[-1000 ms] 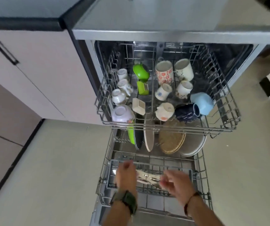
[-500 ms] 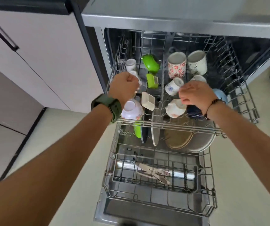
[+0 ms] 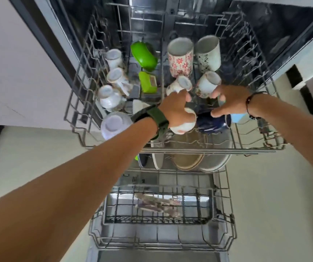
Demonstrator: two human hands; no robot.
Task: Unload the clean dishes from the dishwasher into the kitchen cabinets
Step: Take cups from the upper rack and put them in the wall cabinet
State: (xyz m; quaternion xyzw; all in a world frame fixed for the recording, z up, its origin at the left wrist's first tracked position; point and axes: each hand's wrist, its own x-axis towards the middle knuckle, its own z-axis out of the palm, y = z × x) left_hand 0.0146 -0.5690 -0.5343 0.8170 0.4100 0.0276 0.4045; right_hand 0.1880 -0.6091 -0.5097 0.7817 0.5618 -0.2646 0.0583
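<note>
We are reaching both hands into the upper rack point(image 3: 83, 118) of the open dishwasher, where most of the clean dishes are still sitting. Our left hand point(image 3: 174, 108) is lying over the white cup point(image 3: 185, 125) at the rack's front edge, fingers curled around its top, though we cannot tell whether the grip is fully closing yet. Our right hand point(image 3: 229, 103) is hovering over the dark blue mug point(image 3: 211, 123), fingers spread and bent, thumb touching the mug's rim, not yet holding it. The light blue cup point(image 3: 238, 117) is peeking out just beyond that wrist.

Around our hands the rack is crowded: the small patterned cup point(image 3: 180, 85) and the speckled cup point(image 3: 207, 86) are sitting just behind our fingertips, with the floral tumbler point(image 3: 180, 59) and the pale tumbler point(image 3: 208, 52) further back. Plates point(image 3: 189, 161) are standing in the lower rack directly beneath.

We are judging the risks from here. The cups may be wet, so a loose hold could let one slide and drop onto the plates below. Lifting both at once, we could knock the neighbouring cups with our knuckles or catch a handle on a wire tine, tipping the cup. The watch strap point(image 3: 155, 120) is also sitting close to the wires and might snag.
</note>
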